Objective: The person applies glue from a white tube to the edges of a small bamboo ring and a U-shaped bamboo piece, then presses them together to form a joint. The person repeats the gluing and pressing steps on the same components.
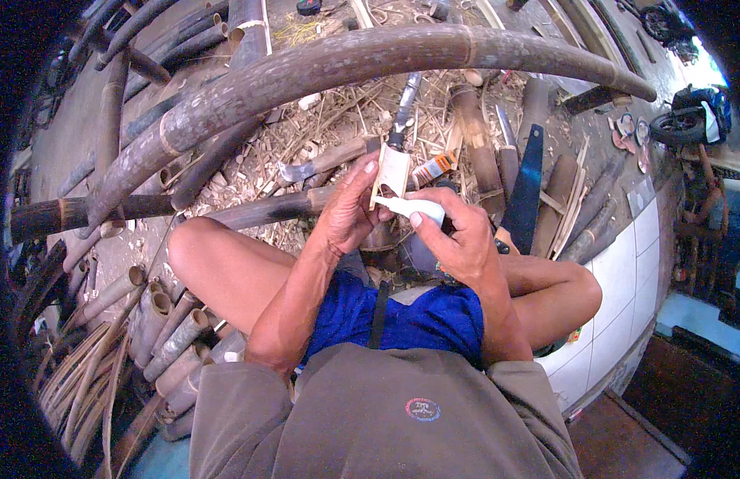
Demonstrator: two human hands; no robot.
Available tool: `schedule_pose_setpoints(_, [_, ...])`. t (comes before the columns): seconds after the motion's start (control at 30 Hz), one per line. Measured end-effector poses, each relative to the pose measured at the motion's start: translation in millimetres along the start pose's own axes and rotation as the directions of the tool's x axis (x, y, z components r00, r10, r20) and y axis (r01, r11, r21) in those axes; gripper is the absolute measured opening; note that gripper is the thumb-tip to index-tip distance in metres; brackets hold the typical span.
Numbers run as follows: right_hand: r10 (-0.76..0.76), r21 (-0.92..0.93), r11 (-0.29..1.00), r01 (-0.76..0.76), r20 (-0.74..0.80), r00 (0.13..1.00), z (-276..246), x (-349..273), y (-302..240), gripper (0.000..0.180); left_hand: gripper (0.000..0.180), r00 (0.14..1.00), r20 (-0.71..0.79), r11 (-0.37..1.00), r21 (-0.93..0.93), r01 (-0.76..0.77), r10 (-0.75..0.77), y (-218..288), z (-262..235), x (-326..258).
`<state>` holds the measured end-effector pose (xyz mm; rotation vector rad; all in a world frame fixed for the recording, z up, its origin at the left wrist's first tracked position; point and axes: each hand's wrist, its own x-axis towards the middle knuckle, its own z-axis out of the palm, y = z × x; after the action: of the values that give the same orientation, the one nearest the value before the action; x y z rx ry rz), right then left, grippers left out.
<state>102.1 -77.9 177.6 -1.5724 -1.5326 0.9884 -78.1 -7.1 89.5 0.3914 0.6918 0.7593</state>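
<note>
In front of my lap, my left hand (350,209) is closed round a short pale piece of split bamboo (394,166) with a notch cut near its lower end. My right hand (468,241) grips a small white squeeze bottle (422,209). The bottle is tilted, its narrow nozzle pointing left at the notched end of the bamboo; whether the tip touches it I cannot tell. Just beyond my right fingers lies an orange-and-white packet (435,167). Beside my left hand, a curved blade with a wooden handle (330,159) rests over a bamboo pole.
A thick curved bamboo pole (322,73) spans the space ahead. A dark-bladed handsaw (524,188) leans by my right knee, with a knife (506,128) beyond it. Cut bamboo tubes (177,343) lie piled at left. Shavings (346,120) cover the ground; white tiles (617,275) are at right.
</note>
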Motion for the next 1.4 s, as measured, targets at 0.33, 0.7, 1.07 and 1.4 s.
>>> schedule_pose_setpoints(0.33, [-0.007, -0.026, 1.000, 0.007, -0.003, 1.000, -4, 9, 0, 0.024, 0.053, 0.999, 0.037, 0.999, -0.037, 0.011, -0.009, 4, 2, 1])
schedule_pose_setpoints(0.7, [-0.001, -0.005, 1.000, 0.001, -0.012, 1.000, -4, 9, 1, 0.024, 0.058, 0.997, 0.069, 0.997, -0.068, 0.037, -0.033, -2, 4, -1])
schedule_pose_setpoints(1.07, [0.072, -0.010, 0.997, -0.072, -0.011, 0.997, -5, 8, 2, 0.024, 0.059, 0.996, 0.088, 0.993, -0.119, 0.022, -0.012, -6, 2, 1])
schedule_pose_setpoints(1.4, [0.094, 0.025, 0.995, -0.092, -0.053, 0.994, -8, 13, -3, 0.023, 0.057, 0.991, 0.132, 0.981, -0.192, 0.027, -0.002, -11, -4, 4])
